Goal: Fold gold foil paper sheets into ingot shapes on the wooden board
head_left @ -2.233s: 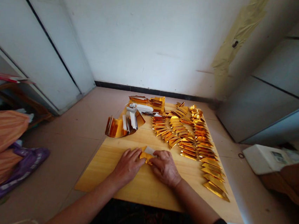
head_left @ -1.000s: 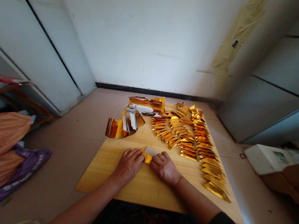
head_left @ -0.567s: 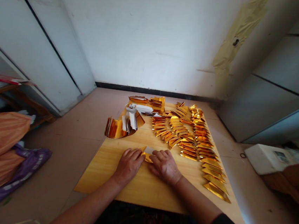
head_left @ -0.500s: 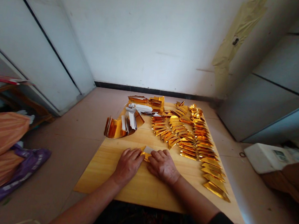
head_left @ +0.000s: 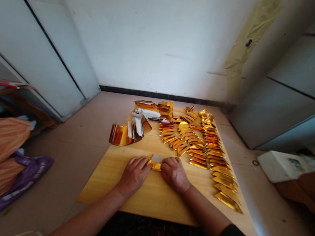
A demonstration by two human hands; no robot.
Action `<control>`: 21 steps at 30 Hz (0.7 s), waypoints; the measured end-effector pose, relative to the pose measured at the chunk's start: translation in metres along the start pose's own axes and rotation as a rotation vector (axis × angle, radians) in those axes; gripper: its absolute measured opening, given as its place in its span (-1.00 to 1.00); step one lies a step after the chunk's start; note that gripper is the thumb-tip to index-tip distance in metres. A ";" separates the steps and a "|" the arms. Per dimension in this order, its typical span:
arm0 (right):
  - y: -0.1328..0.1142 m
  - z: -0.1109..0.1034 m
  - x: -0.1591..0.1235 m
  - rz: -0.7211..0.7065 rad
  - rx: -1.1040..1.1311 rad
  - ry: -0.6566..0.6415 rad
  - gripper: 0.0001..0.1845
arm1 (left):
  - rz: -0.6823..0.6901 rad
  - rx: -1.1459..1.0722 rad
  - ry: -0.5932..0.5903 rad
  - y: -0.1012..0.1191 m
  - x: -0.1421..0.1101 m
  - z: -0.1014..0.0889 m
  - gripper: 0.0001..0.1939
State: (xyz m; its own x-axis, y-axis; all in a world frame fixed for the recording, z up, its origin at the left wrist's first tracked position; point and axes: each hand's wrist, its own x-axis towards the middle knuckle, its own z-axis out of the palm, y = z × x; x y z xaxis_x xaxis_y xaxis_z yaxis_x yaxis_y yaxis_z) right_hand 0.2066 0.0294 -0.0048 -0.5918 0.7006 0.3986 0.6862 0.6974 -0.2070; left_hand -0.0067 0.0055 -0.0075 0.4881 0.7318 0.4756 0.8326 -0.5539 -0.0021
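Observation:
A partly folded sheet of gold foil paper (head_left: 156, 165), its pale side showing at the top, lies on the wooden board (head_left: 155, 199) between my hands. My left hand (head_left: 135, 173) grips its left end, thumb against the gold edge. At the right end, my right hand (head_left: 175, 174) has its fingers curled over the paper, and the fingertips are partly hidden. Rows of folded gold paper pieces (head_left: 211, 153) run along the right side of the board. Bundles of gold and white paper sheets (head_left: 122, 135) stand at the board's left.
More stacked paper (head_left: 164, 107) sits at the board's far edge, near the white wall (head_left: 154, 39). Orange and purple bags (head_left: 1, 147) lie on the floor at left. A white box (head_left: 281, 167) stands at right, below a grey cabinet (head_left: 285, 93).
My right hand has slid slightly right along the paper, its fingers more curled, uncovering more of the gold fold. My left hand has barely moved.

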 end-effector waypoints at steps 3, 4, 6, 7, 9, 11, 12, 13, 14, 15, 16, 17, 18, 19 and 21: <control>0.000 0.001 0.004 0.012 0.044 -0.004 -0.85 | 0.013 -0.004 -0.014 -0.001 -0.002 -0.001 -0.70; 0.000 0.001 0.005 0.014 0.051 -0.011 -0.85 | 0.019 -0.004 -0.022 -0.002 -0.003 -0.001 -0.69; 0.001 0.001 0.006 0.008 0.046 -0.032 -0.84 | 0.032 0.000 -0.045 -0.003 -0.004 -0.001 -0.69; 0.002 0.002 0.007 0.000 0.036 -0.044 -0.83 | 0.039 0.004 -0.059 -0.003 -0.005 -0.001 -0.69; 0.003 0.003 0.008 -0.014 0.013 -0.069 -0.81 | 0.049 0.013 -0.081 -0.005 -0.006 -0.001 -0.70; 0.004 0.003 0.009 -0.007 0.001 -0.091 -0.81 | 0.057 0.026 -0.094 -0.005 -0.006 -0.001 -0.70; 0.005 0.004 0.009 0.006 0.000 -0.099 -0.81 | 0.060 0.033 -0.097 -0.006 -0.006 0.000 -0.70; 0.005 0.004 0.010 0.026 0.001 -0.104 -0.81 | 0.063 0.039 -0.099 -0.006 -0.006 0.000 -0.70; 0.004 0.004 0.011 0.050 0.002 -0.107 -0.81 | 0.065 0.044 -0.099 -0.006 -0.007 0.000 -0.69; 0.004 0.003 0.013 0.076 0.004 -0.109 -0.81 | 0.066 0.048 -0.097 -0.005 -0.007 0.001 -0.69; 0.003 0.003 0.014 0.105 0.005 -0.112 -0.81 | 0.067 0.049 -0.095 -0.005 -0.007 0.001 -0.69; 0.002 0.003 0.015 0.135 0.003 -0.115 -0.81 | 0.066 0.050 -0.092 -0.005 -0.007 0.002 -0.69; 0.001 0.002 0.017 0.165 -0.001 -0.121 -0.81 | 0.067 0.048 -0.090 -0.006 -0.007 0.002 -0.69; 0.000 0.002 0.018 0.193 -0.008 -0.132 -0.81 | 0.071 0.045 -0.089 -0.006 -0.007 0.003 -0.69; -0.002 0.001 0.021 0.240 -0.032 -0.160 -0.80 | 0.076 0.033 -0.091 -0.006 -0.007 0.004 -0.68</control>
State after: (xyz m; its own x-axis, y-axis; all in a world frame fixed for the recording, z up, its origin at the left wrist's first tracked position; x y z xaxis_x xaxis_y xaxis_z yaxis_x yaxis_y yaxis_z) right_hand 0.1920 0.0428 0.0032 -0.4683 0.8618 0.1948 0.8261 0.5052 -0.2494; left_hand -0.0146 0.0050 -0.0143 0.5709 0.7218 0.3913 0.7995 -0.5971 -0.0651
